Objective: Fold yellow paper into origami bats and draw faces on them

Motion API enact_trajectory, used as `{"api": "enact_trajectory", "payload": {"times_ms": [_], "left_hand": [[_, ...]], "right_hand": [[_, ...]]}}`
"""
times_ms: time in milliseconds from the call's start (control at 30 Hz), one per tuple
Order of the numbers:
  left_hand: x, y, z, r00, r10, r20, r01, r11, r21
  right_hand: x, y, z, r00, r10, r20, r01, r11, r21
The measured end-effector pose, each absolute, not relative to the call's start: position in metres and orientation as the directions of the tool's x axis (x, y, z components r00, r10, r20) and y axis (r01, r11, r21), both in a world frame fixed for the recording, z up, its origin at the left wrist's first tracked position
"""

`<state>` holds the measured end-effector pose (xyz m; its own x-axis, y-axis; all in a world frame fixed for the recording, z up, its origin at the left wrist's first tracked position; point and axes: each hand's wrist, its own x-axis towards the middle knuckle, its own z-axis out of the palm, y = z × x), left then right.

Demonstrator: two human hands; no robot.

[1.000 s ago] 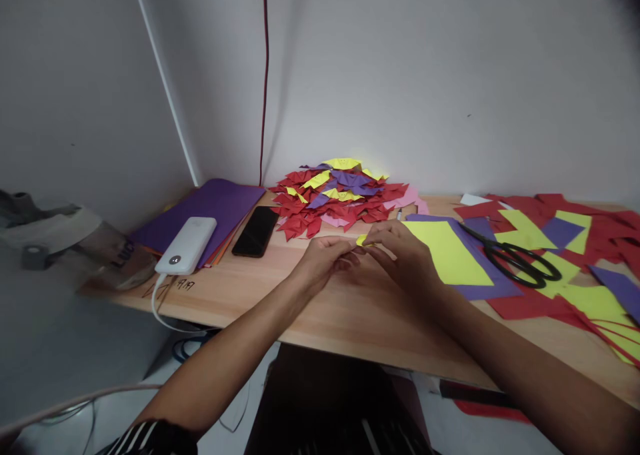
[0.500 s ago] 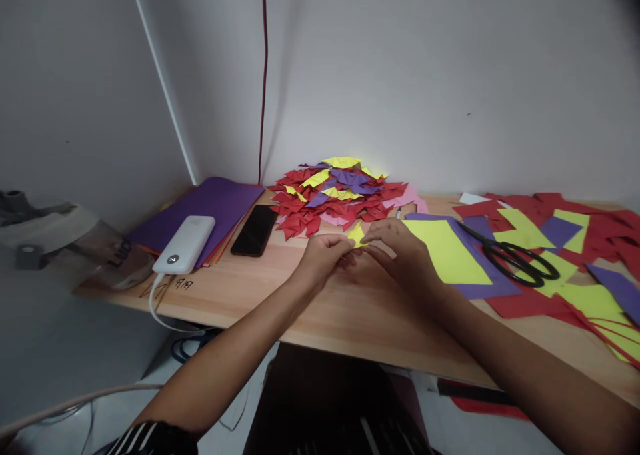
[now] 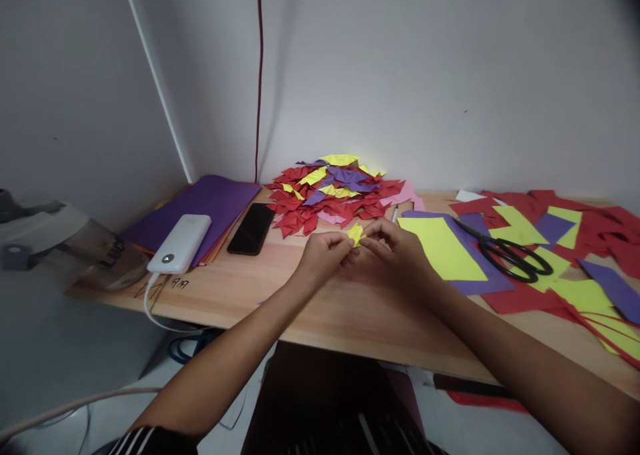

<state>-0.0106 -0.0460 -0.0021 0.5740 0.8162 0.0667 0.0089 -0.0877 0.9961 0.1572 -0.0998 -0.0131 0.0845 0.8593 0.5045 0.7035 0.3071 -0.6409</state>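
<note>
A small folded yellow paper [image 3: 355, 234] is held up over the wooden table between both my hands. My left hand [image 3: 327, 249] pinches its left side with thumb and forefinger. On the opposite side, my right hand [image 3: 395, 245] has closed its fingertips on the paper's right edge. Beyond them a heap of folded paper shapes [image 3: 340, 191] in red, purple, yellow and pink lies against the wall. To the right of my right hand rests a yellow sheet [image 3: 443, 248] on a purple sheet [image 3: 495, 285].
Black-handled scissors [image 3: 515, 255] lie on paper scraps [image 3: 605, 231] at the right. Leftward are a black phone [image 3: 251, 229], a white power bank [image 3: 180, 245] with a cable, purple sheets [image 3: 215, 198] and a clear jug [image 3: 117, 261]. A pen [image 3: 395, 213] lies behind my right hand.
My right fingers have closed in on the yellow paper's right side. The left hand keeps its pinch, and the whole view has shifted slightly.
</note>
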Motion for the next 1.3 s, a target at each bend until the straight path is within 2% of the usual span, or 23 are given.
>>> {"api": "enact_trajectory", "payload": {"times_ms": [167,267,433,667,833,1133,1300], "left_hand": [[-0.013,-0.047,-0.002,0.552,0.804,0.221,0.127,-0.343,0.931],[-0.015,-0.047,-0.005,0.557,0.790,0.256,0.160,-0.404,0.901],[-0.014,-0.046,-0.009,0.562,0.796,0.225,0.123,-0.349,0.929],[-0.011,-0.045,-0.007,0.548,0.832,0.090,0.041,-0.134,0.990],[-0.010,-0.042,-0.011,0.578,0.816,0.023,-0.028,-0.008,1.000],[-0.010,-0.041,-0.010,0.572,0.819,0.038,-0.043,-0.017,0.999],[-0.011,-0.044,-0.008,0.521,0.847,0.100,0.037,-0.140,0.989]], "right_hand": [[0.156,-0.097,-0.014,0.109,0.899,0.425,0.576,0.291,-0.764],[0.153,-0.098,-0.011,0.106,0.919,0.381,0.525,0.274,-0.806],[0.151,-0.100,-0.005,0.106,0.924,0.367,0.511,0.266,-0.817],[0.152,-0.099,-0.006,0.094,0.934,0.345,0.428,0.274,-0.861],[0.150,-0.102,-0.005,0.152,0.930,0.334,0.489,0.223,-0.843],[0.152,-0.102,-0.007,0.145,0.937,0.317,0.438,0.226,-0.870],[0.148,-0.101,-0.006,0.172,0.948,0.267,0.322,0.202,-0.925]]}}
